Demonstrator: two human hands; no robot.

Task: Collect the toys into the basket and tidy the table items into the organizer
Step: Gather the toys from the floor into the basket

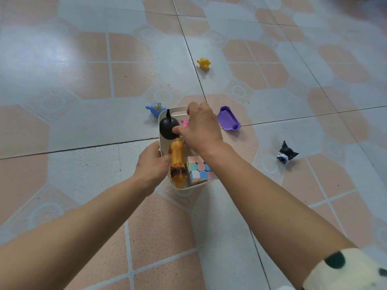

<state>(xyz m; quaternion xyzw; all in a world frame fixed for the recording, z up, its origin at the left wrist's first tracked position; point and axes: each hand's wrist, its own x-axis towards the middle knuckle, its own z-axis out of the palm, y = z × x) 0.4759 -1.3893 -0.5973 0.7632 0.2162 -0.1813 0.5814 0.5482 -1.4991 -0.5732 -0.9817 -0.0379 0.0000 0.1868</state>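
A white basket (162, 143) stands on the tiled floor in front of me. Inside it lie a black round toy (168, 127), an orange lion figure (177, 162), a pastel puzzle cube (199, 169) and a small pink toy (184, 123). My left hand (151, 166) grips the basket's left wall. My right hand (201, 128) reaches into the basket, fingers touching the black toy and the pink toy; whether it holds either is hidden. Loose on the floor are a blue figure (155, 109), a yellow toy (203, 63), a purple tub (228, 118) and a black-and-white figure (286, 153).
The floor is patterned in pink and grey tiles, with open floor to the left and far side. A spotted sleeve (345, 268) shows at the lower right corner.
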